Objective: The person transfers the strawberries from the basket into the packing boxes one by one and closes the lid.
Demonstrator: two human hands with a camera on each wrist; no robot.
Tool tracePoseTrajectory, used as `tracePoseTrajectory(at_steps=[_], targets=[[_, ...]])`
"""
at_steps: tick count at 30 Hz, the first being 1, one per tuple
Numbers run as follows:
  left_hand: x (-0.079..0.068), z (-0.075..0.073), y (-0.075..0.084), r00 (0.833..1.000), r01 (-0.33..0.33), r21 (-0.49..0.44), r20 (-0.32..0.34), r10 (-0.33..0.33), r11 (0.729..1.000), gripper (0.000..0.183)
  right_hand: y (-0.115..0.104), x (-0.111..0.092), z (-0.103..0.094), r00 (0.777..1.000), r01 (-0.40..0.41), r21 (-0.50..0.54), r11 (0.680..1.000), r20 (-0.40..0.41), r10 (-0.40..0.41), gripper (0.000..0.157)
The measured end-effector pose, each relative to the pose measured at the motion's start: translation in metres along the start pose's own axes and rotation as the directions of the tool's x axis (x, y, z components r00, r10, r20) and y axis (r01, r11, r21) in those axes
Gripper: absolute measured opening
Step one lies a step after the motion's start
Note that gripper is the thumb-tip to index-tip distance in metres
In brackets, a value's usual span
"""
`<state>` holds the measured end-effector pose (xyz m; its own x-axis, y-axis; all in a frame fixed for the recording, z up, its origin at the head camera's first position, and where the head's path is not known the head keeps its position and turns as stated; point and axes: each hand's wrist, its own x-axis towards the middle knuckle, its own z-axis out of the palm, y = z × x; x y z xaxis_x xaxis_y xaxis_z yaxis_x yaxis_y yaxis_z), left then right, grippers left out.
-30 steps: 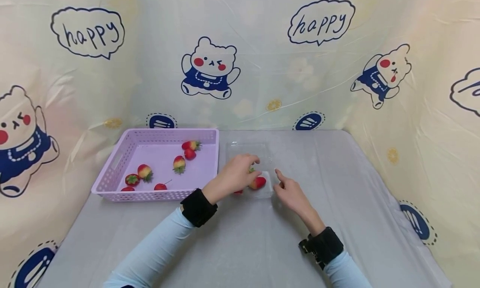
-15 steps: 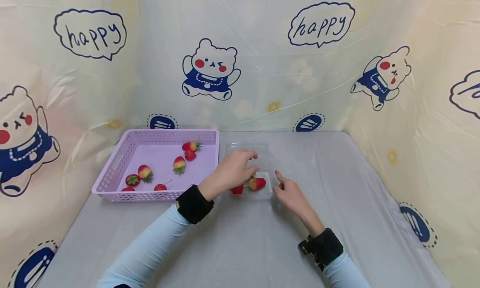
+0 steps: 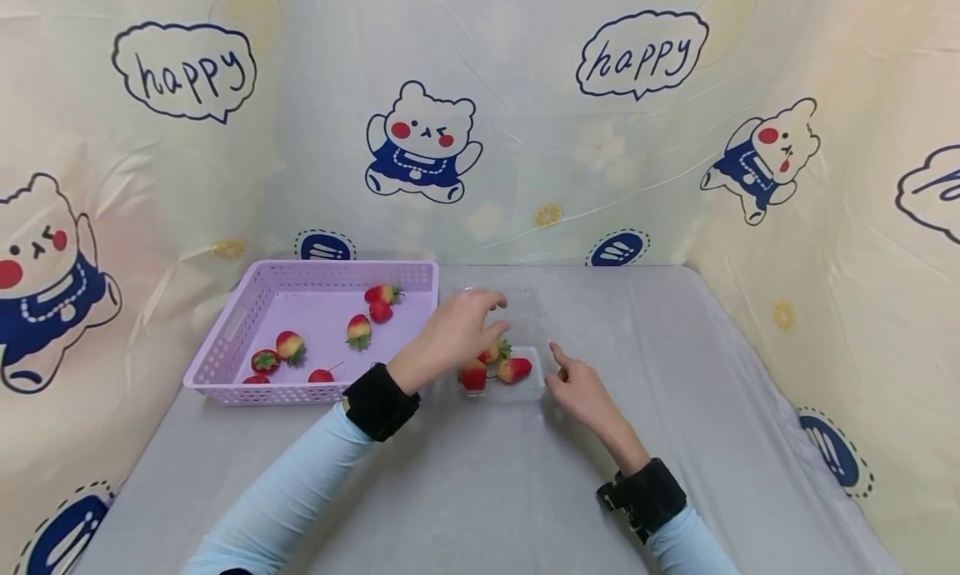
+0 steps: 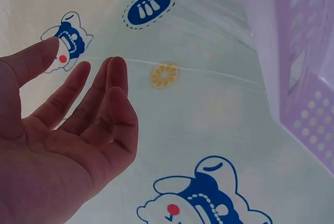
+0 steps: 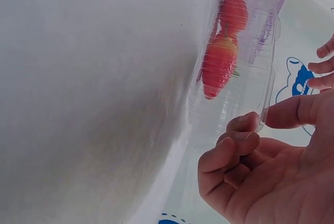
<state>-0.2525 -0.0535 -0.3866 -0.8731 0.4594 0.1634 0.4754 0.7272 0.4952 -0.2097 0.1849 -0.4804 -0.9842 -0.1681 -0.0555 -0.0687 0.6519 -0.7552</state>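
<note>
A clear plastic clamshell box (image 3: 534,387) stands on the table with its lid (image 3: 525,312) laid back behind it. Inside it I see a strawberry (image 3: 516,370), a red fruit (image 3: 473,376) and another strawberry (image 3: 492,352) with green leaves behind them. My left hand (image 3: 456,332) hovers above the box's left side, fingers loosely bent and apart, holding nothing. In the left wrist view that same hand (image 4: 78,145) shows a bare palm. At the box's right corner my right hand (image 3: 588,396) pinches the rim (image 5: 265,104) between thumb and curled fingers.
A lilac perforated basket (image 3: 315,392) stands to the left, holding several strawberries (image 3: 358,331) and a cherry (image 3: 321,376) with a stem. A grey cloth (image 3: 660,350) covers the table. A printed curtain (image 3: 525,183) hangs behind and on both sides.
My left hand has drawn back to the left and upward from the box, leaving the leafy strawberry and the red fruit in plain sight. The right hand stays at the box's corner.
</note>
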Motion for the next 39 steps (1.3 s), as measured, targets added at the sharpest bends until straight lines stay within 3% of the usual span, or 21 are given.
tracePoseTrajectory(at_steps=[8,19,39], targets=[[0.000,-0.013,-0.009,0.997,-0.024,0.030,-0.075,0.026,0.999,0.038,-0.001,0.000,0.003,1.000,-0.013,-0.004,1.000,-0.011,0.013,0.062],[0.010,-0.025,-0.022,0.996,0.004,0.013,-0.085,-0.003,1.000,0.034,0.002,0.002,0.003,1.000,-0.001,-0.013,1.000,-0.021,0.001,0.063],[0.023,-0.041,-0.084,0.987,0.131,0.082,-0.103,-0.122,0.988,0.032,0.002,0.001,0.003,1.000,0.000,-0.007,1.000,-0.006,0.000,0.063]])
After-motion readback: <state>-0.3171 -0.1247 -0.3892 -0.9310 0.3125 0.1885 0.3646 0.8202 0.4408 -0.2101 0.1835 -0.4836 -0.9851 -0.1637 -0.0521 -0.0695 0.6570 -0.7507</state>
